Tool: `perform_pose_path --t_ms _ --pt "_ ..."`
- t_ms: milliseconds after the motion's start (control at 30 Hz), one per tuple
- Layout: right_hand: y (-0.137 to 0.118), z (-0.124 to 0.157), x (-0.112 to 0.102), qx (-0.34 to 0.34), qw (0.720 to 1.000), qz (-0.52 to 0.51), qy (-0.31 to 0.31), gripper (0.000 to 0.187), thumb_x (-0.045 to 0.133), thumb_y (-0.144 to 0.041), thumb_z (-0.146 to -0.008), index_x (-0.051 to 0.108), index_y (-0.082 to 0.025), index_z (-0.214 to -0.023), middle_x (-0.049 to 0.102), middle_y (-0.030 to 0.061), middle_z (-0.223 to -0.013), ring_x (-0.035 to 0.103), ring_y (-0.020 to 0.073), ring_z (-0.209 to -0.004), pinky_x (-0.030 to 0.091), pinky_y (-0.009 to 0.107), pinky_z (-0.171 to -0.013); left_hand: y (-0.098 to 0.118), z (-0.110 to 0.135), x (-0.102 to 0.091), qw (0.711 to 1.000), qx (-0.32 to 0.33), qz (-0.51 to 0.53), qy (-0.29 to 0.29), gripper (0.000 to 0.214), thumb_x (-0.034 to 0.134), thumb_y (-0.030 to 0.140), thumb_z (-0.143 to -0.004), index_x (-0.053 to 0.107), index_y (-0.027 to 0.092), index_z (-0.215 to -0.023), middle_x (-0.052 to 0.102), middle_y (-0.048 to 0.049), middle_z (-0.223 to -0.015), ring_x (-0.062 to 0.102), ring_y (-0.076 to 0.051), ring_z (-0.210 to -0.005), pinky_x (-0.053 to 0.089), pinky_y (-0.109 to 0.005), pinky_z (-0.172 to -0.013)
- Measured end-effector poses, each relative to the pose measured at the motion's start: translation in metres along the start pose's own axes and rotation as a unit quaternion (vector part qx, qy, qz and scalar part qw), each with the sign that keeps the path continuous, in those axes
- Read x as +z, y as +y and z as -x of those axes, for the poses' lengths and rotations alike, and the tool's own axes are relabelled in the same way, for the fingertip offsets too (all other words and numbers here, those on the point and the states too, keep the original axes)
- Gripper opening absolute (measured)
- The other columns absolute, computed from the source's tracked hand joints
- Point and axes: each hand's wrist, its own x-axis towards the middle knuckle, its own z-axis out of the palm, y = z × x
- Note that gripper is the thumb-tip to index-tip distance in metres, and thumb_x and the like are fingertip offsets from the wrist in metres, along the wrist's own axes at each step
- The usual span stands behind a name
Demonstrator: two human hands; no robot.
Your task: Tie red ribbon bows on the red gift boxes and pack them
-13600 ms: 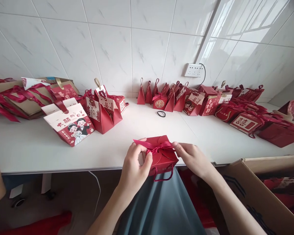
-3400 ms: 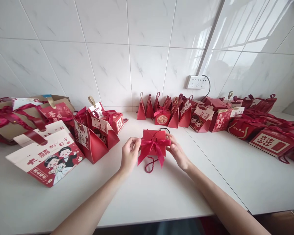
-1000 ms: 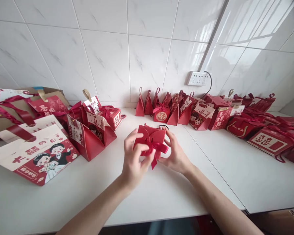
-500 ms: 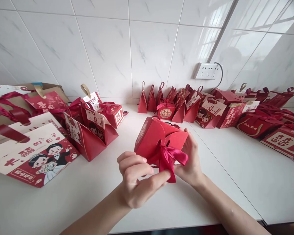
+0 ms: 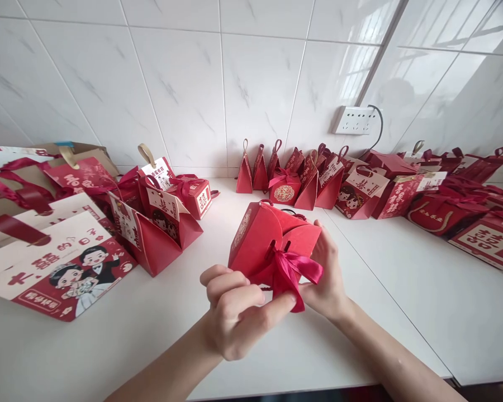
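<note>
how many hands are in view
2: the left hand is on the ribbon, the right hand holds the red box at its right side. The right one is partly hidden.

The red box [image 5: 257, 237] partly hides the right fingers [image 5: 328, 249].

Since a second ago the box [image 5: 262, 237] has tilted, its medallion [image 5: 240, 229] now showing above the left grip [image 5: 238, 310].

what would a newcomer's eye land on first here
First is probably the red gift box with its magenta satin bow, tilted at centre, the right hand holding it and the left hand at the bow. Next might be the bride-and-groom gift box at the left edge, then the triangular red boxes before the tiled wall.
</note>
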Motion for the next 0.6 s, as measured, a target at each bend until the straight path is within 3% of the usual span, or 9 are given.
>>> perform_pose_path --t_ms 167,400,600 --pt "0.0006 0.0005 -0.0003 0.014 1.000 0.011 -0.006 0.102 0.079 -0.040 -0.066 0.013 -0.034 -0.145 0.034 0.0129 -0.144 0.037 0.0319 -0.133 0.036 0.058 -0.106 0.0001 -0.0012 0.0003 1.000 -0.007 0.009 0.005 0.023 0.055 0.003 -0.074 0.067 0.023 -0.070 0.033 0.0017 -0.060 0.039 -0.010 -0.058 0.030 -0.028 -0.057" --pt "0.0001 0.0000 -0.0005 0.017 1.000 0.009 -0.010 0.103 0.080 -0.038 -0.066 0.013 -0.035 -0.144 0.035 0.0125 -0.142 0.039 0.0331 -0.131 0.038 0.058 -0.104 0.0006 0.0011 0.0013 1.000 -0.013 -0.009 0.001 0.017 0.060 0.013 -0.075 0.067 0.028 -0.076 0.034 0.0020 -0.057 0.041 -0.011 -0.056 0.032 -0.029 -0.057" --pt "0.0016 0.0007 -0.0010 0.011 1.000 -0.004 -0.005 0.101 0.079 -0.037 -0.066 0.015 -0.036 -0.144 0.036 0.0121 -0.141 0.039 0.0323 -0.131 0.039 0.057 -0.103 0.0001 -0.0006 0.0002 1.000 0.002 0.011 0.001 0.018 0.061 0.006 -0.072 0.066 0.023 -0.067 0.037 0.0018 -0.062 0.039 -0.009 -0.057 0.029 -0.029 -0.058"
